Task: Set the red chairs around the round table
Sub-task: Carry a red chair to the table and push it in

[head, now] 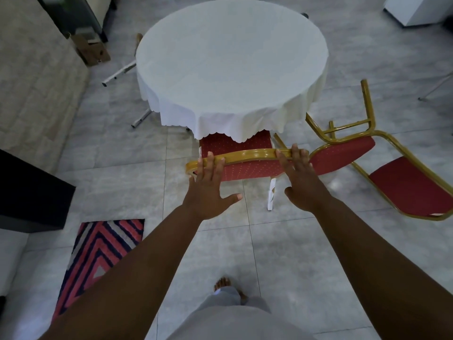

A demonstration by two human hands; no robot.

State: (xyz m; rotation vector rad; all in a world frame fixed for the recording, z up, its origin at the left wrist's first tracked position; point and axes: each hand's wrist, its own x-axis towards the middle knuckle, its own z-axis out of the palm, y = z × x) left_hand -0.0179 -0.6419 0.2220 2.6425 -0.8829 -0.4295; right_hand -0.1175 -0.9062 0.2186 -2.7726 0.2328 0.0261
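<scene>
A round table [230, 60] under a white scalloped cloth stands ahead of me. One red chair [250, 168] with a gold frame stands upright at its near edge, its seat partly under the cloth. My left hand [208, 187] and my right hand [301, 177] lie flat with fingers spread, fingertips resting on the gold top rail of that chair's back. A second red chair [407, 187] lies tipped over on the floor to the right, its legs pointing toward the table.
A striped red, white and dark rug [98, 256] lies on the tiled floor at the lower left. A dark block [29, 192] stands at the left. A cardboard box [90, 50] sits at the far left by the wall. My foot [226, 287] shows below.
</scene>
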